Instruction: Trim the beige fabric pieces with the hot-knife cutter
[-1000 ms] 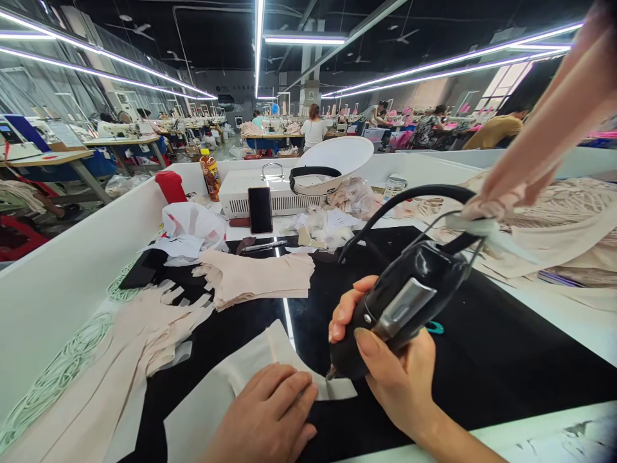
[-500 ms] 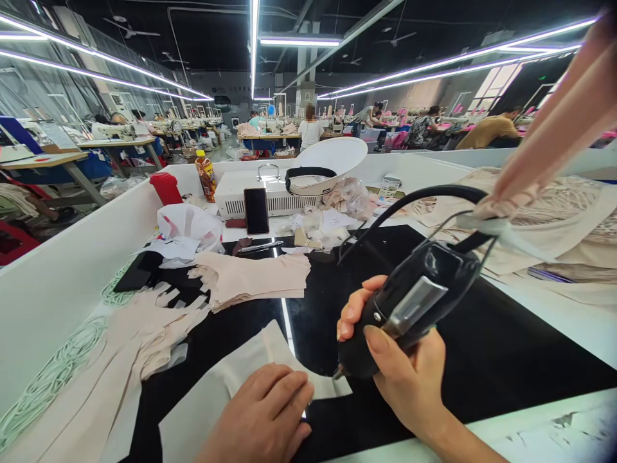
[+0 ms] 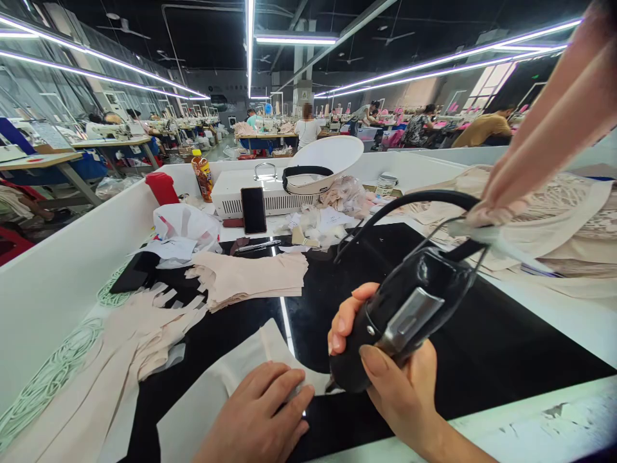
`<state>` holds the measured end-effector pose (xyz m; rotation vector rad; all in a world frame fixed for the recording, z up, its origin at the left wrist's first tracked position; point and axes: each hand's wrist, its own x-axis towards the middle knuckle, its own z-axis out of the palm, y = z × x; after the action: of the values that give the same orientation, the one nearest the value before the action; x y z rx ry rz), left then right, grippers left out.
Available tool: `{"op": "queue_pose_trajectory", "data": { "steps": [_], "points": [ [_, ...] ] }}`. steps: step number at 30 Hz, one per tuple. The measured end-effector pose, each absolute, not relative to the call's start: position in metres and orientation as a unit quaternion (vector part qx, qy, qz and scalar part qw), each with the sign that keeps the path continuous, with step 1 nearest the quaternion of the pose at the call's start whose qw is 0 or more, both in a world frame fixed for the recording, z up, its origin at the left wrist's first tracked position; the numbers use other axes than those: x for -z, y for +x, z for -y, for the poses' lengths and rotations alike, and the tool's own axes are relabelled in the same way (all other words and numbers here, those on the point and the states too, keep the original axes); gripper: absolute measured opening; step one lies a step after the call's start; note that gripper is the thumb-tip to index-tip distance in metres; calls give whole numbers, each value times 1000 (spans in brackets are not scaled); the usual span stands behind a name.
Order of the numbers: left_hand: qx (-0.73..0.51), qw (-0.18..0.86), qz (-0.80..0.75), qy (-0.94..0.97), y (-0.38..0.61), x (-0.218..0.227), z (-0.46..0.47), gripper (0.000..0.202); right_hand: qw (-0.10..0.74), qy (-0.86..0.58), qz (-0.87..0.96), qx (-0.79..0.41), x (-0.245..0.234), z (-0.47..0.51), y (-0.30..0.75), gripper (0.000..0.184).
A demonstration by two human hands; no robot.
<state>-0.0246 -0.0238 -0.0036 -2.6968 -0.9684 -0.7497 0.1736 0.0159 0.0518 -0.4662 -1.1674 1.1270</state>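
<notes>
My right hand [image 3: 400, 386] is wrapped around a black corded hand tool [image 3: 385, 328] with a silver lever on its side and a small metal tip. The tool tilts down to the left, its tip at the narrow right end of a cream fabric piece [image 3: 197, 399]. Whether the tip touches the cloth I cannot tell. Flat on this piece lies my left hand [image 3: 260, 415], fingers stretched out, just left of the tip. A pinkish fabric strip [image 3: 544, 141] runs from the tool's cable end up to the top right.
The black work surface [image 3: 506, 341] carries a stack of beige cut pieces [image 3: 255, 276]. Long beige strips [image 3: 116, 360] and pale green cord [image 3: 58, 360] lie left. Behind stand a phone [image 3: 253, 211], a white vented box [image 3: 231, 196] and a bottle [image 3: 202, 177]. Beige fabric [image 3: 554, 212] is heaped right.
The tool in my right hand has shifted slightly left and down, its tip a little further along the fabric end toward my left hand. My left hand stays on the cloth.
</notes>
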Motion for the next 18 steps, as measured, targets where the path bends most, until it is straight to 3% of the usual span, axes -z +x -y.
{"op": "queue_pose_trajectory", "data": {
  "steps": [18],
  "points": [
    [251, 92, 326, -907, -24, 1, 23, 35, 655, -222, 515, -506, -50, -17, 191, 37]
  ]
}}
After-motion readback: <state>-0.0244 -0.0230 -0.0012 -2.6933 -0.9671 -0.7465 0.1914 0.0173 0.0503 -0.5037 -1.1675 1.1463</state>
